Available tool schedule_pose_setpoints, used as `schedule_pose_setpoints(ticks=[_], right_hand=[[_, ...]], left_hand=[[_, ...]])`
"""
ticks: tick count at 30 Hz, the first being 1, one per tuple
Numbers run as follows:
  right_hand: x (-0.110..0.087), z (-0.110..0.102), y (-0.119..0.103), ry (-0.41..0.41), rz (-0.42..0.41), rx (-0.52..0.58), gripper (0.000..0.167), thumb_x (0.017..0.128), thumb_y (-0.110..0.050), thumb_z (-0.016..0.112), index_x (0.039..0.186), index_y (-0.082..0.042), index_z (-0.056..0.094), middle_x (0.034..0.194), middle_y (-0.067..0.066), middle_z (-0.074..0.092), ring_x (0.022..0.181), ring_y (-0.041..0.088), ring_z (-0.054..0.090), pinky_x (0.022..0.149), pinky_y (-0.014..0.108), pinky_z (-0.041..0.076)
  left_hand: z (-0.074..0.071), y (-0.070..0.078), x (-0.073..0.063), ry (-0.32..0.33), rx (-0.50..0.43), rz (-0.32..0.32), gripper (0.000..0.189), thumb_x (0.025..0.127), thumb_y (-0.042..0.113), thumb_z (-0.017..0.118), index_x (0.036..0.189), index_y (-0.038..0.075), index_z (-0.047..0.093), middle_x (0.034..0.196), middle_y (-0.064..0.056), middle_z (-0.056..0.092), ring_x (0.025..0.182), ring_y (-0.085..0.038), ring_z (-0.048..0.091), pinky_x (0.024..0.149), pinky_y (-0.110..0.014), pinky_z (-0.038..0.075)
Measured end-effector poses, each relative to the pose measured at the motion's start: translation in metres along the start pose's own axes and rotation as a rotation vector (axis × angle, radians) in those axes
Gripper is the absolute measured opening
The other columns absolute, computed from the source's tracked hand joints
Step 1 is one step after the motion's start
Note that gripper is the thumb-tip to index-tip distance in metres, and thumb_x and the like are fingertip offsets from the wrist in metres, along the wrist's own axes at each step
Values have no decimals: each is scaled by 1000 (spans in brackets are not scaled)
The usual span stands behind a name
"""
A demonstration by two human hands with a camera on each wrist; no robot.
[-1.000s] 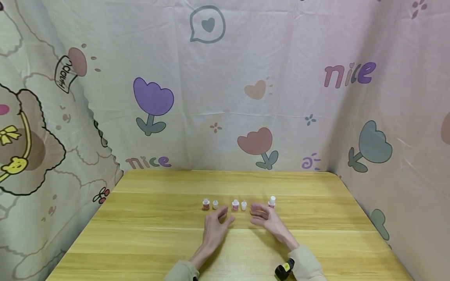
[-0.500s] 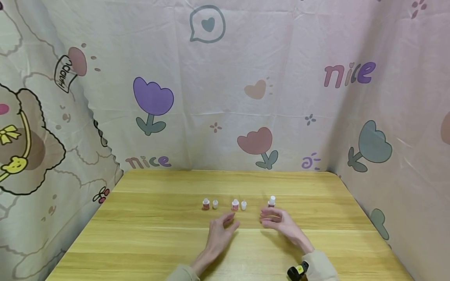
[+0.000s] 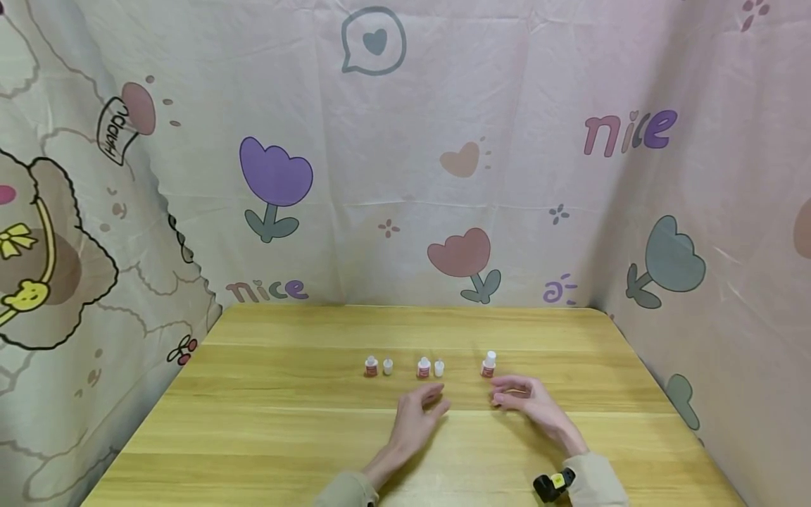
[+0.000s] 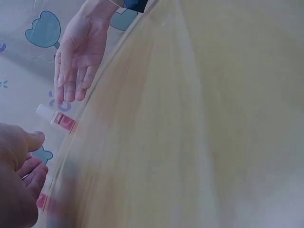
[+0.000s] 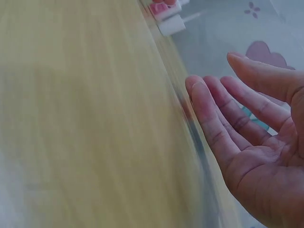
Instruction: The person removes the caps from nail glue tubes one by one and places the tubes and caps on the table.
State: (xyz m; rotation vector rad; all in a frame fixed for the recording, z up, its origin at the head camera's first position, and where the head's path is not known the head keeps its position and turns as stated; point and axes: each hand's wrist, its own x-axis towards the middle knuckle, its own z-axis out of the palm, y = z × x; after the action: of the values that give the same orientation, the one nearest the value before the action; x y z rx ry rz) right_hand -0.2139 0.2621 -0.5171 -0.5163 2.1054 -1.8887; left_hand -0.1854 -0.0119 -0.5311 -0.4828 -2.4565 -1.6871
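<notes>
In the head view a small bottle with a red label and white cap (image 3: 488, 365) stands upright at the right of a row. My right hand (image 3: 532, 407) hovers just in front of it, fingers relaxed, holding nothing; the right wrist view shows its bare palm. My left hand (image 3: 415, 419) is before the middle of the row, loosely bent and holding nothing. Beyond it stand an uncapped bottle (image 3: 423, 368) and a white cap (image 3: 439, 368) with a thin tip pointing up. Farther left are another uncapped bottle (image 3: 371, 367) and its neighbouring white cap (image 3: 388, 367).
The wooden table (image 3: 285, 422) reaches back to a printed cloth (image 3: 380, 176) hung behind it and along both sides. A black device with a yellow mark (image 3: 554, 484) is strapped at my right wrist.
Both hands have moved to the right, the right hand also slightly nearer to me. The capped bottle now shows fully past the right hand. The other bottles and caps stay put.
</notes>
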Motion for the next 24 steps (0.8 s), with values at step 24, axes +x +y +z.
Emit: schedule_pose_setpoints(ticks=[24], right_hand=[[-13, -28, 7, 87, 18, 30, 55, 98, -4, 61, 136, 26, 35, 107, 6, 73, 92, 13, 73, 84, 29, 60]], left_hand=[[53, 12, 47, 6, -28, -20, 38, 95, 9, 66, 130, -5, 61, 130, -23, 67, 117, -36, 67, 100, -42, 54]])
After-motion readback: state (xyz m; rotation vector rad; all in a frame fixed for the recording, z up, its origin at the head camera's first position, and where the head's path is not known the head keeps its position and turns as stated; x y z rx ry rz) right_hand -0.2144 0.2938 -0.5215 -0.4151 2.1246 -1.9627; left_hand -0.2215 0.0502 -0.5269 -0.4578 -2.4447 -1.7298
